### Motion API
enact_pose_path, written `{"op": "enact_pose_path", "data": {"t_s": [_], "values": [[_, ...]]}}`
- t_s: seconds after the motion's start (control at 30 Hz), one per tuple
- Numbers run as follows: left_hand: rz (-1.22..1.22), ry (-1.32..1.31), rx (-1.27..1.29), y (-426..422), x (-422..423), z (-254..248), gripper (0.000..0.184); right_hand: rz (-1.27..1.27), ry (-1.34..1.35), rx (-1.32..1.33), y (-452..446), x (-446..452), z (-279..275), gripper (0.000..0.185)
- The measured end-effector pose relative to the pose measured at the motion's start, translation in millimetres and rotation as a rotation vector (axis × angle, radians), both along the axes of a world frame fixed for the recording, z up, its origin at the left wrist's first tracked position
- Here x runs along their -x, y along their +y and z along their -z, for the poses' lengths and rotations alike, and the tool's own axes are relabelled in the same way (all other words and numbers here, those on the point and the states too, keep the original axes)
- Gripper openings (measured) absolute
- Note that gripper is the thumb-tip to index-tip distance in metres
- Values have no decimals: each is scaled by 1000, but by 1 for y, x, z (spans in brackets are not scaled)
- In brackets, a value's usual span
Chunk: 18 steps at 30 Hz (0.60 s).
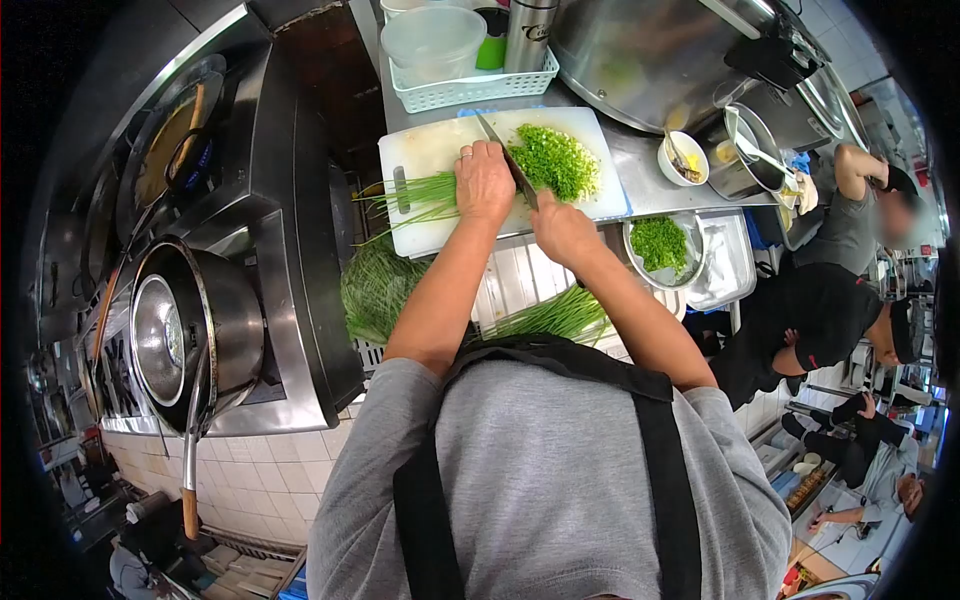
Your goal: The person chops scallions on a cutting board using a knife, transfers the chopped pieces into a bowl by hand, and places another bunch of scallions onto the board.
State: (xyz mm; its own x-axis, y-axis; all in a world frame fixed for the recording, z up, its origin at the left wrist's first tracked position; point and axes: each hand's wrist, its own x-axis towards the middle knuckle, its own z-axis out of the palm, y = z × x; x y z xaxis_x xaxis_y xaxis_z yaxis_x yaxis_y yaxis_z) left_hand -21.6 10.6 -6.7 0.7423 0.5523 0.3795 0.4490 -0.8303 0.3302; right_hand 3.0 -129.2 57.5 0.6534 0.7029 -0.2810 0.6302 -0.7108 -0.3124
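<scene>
My left hand presses down with curled fingers on a bunch of long green chives, whose ends stick out past the left edge of a white cutting board. My right hand is closed round the handle of a kitchen knife. Its blade slants across the board, right beside my left fingertips. To the right of the blade lies a heap of finely chopped chives. More chopped chives fill part of a round bowl below the board's right corner.
Uncut chives and a bagged green bundle lie near my body. Behind the board stands a basket with tubs and a flask. A large steel pot and small bowl are at right; a stove holds a pan at left. Co-workers are at right.
</scene>
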Motion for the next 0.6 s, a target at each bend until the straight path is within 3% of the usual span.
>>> {"op": "enact_pose_path", "data": {"t_s": [0.3, 0.43, 0.6], "values": [[-7, -29, -5, 0, 1, 0, 13, -52, 90, 95, 3, -10, -44, 27], [-22, -11, -5, 0, 0, -1, 13, -23, -28, -72, 3, -1, 6, 29], [-18, -25, -10, 4, 3, -3, 13, -83, -62, -126, 20, -20, 12, 30]]}}
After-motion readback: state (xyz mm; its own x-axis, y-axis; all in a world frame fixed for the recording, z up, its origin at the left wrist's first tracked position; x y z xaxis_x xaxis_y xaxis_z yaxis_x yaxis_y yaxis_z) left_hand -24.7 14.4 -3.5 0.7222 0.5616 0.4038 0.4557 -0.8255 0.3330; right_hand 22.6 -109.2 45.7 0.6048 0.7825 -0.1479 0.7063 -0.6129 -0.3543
